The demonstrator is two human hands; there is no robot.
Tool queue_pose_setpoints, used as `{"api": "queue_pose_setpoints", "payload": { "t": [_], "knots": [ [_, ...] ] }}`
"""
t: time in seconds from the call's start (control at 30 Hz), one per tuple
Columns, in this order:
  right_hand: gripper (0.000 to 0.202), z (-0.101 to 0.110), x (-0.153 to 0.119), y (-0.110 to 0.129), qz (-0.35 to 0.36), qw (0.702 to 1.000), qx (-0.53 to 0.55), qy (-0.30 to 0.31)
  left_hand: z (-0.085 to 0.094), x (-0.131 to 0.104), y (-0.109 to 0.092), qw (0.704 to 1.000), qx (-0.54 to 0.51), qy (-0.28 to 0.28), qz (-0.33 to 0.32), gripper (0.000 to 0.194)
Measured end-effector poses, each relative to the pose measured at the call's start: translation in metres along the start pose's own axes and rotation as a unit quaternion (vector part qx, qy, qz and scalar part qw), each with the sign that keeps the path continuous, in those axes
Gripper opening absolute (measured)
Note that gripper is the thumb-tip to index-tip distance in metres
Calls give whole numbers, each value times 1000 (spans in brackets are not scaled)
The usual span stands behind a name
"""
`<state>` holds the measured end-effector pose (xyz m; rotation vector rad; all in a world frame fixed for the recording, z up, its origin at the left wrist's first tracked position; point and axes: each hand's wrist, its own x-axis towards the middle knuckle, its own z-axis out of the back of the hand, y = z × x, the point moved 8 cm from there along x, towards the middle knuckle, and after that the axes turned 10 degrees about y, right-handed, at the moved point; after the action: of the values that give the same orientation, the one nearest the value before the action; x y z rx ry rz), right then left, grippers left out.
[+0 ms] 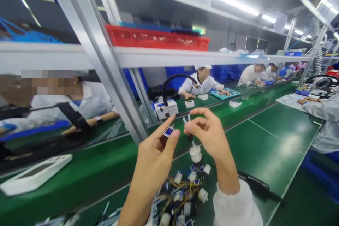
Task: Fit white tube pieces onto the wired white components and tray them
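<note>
The small blue-faced part (pixel 168 132) is sitting in the left hand (pixel 156 152), whose thumb and forefinger are pinching it with hardly any gap to spare. Well to the left of that grip, a white device (pixel 37 174) with a dark panel is lying by a green belt (pixel 92 169). Below both hands, a heap of wired parts (pixel 178 196) is lying spread out. Just right of the held part, the right hand (pixel 209 132) is pinching slim white strips (pixel 185 120), thumb and forefinger nearly meeting. Under that pinch, a white-topped bottle (pixel 196 153) is standing upright. Beyond the right grip, a co-worker (pixel 197 86) is reaching to a turquoise tray (pixel 234 94). Right of the right wrist, a black object (pixel 255 182) is lying; farther right, another person's sleeve (pixel 321 107) is extending over a pale sheet (pixel 288 100).
</note>
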<state>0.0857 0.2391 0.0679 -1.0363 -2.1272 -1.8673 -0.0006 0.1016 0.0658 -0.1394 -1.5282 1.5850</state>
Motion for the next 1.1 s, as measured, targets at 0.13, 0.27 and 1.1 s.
{"api": "queue_pose_setpoints", "payload": {
  "t": [0.13,0.27,1.1],
  "knots": [
    [35,4,2,1,25,999,-35,-14,-5,3,-5,1000,11,5,16,69],
    [19,6,1,8,64,992,-96,-50,-3,4,-7,1000,1,10,-3,67],
    [10,-26,0,11,114,988,-101,-25,27,4,-16,987,-105,-81,-93,25]
  ]
}}
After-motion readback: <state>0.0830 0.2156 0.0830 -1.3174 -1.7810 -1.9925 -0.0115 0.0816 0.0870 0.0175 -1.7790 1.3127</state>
